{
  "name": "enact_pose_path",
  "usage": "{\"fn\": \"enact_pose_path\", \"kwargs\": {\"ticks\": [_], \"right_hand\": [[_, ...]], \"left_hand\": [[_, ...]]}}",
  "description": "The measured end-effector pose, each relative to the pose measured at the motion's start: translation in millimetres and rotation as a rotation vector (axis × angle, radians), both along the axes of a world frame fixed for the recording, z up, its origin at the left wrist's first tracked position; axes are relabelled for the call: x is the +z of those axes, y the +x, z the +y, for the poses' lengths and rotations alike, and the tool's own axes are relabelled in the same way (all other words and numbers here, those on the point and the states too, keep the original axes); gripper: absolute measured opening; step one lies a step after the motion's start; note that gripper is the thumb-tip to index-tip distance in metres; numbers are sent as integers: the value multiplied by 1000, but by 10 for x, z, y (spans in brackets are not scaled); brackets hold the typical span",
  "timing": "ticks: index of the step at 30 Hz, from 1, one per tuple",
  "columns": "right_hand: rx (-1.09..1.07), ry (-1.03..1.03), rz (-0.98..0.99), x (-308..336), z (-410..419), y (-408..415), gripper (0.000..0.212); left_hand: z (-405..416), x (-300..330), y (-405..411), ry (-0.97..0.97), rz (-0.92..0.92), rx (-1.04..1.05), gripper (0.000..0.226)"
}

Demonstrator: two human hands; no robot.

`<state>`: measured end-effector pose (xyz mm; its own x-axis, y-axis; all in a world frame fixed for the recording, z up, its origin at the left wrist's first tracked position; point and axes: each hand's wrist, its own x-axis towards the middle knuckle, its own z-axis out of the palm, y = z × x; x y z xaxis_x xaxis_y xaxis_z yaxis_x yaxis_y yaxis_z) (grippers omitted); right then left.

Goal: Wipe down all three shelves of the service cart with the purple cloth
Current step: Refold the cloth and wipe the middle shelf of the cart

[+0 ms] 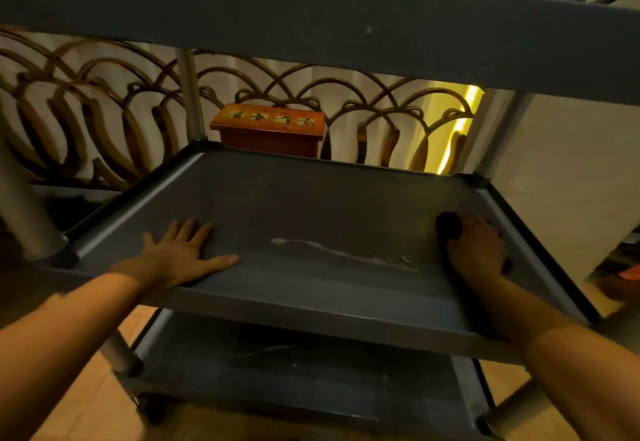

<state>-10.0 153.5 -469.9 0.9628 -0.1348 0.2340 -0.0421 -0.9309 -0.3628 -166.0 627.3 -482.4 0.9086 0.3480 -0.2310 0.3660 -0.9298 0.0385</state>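
The grey service cart fills the view, with its top shelf (311,14) overhead, its middle shelf (311,198) in front and its bottom shelf (294,378) below. My left hand (180,253) lies flat with fingers spread on the middle shelf's left side. At the shelf's right side my right hand (478,250) presses down, shut on the dark purple cloth (448,225), which shows only in front of the fingers. A pale wet streak (339,250) runs across the middle shelf between my hands.
Round grey cart posts (192,94) stand at the corners. Behind the cart is a curved brown metal screen (86,101) and an orange-brown box (270,128). A pale wall with a yellow light strip (460,128) is at right. Tan floor shows below.
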Motion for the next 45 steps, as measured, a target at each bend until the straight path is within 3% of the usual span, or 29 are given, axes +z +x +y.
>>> {"fn": "enact_pose_path", "kwargs": {"ticks": [5, 8, 10, 13, 17, 20, 23, 27, 29, 35, 39, 42, 45], "right_hand": [[181, 124, -105, -24, 1123, 105, 22], [433, 166, -57, -44, 2076, -19, 23], [560, 120, 61, -32, 2418, -46, 30], [556, 126, 126, 89, 2422, 126, 31], [259, 210, 38, 98, 1983, 591, 31], [135, 183, 90, 25, 2127, 645, 30], [244, 121, 181, 120, 2775, 464, 31], [734, 176, 190, 170, 3645, -134, 35], [899, 199, 197, 161, 3898, -421, 31], [1047, 107, 273, 139, 3609, -692, 41], [1038, 109, 311, 243, 3455, -659, 60], [1048, -78, 213, 256, 3384, -608, 69], [1064, -112, 265, 95, 3541, -745, 66]], "left_hand": [[74, -82, 57, -30, -3, -4, 141], [95, -84, -6, -30, -42, -15, 132], [21, -23, -29, -69, -192, -19, 118], [125, 17, -178, -49, -457, 33, 102], [631, -13, -346, 76, -113, 90, 101], [748, -84, -299, 56, -31, 124, 107], [731, -161, -231, 51, -32, 123, 114], [740, -156, -288, 36, -47, 142, 119], [771, -145, -292, 45, -76, 145, 110], [670, -85, -373, -1, -267, 154, 72], [476, -15, -471, -32, -431, 203, 65], [309, 51, -432, -142, -428, 210, 60], [201, -36, -432, -67, -420, 181, 56]]}}
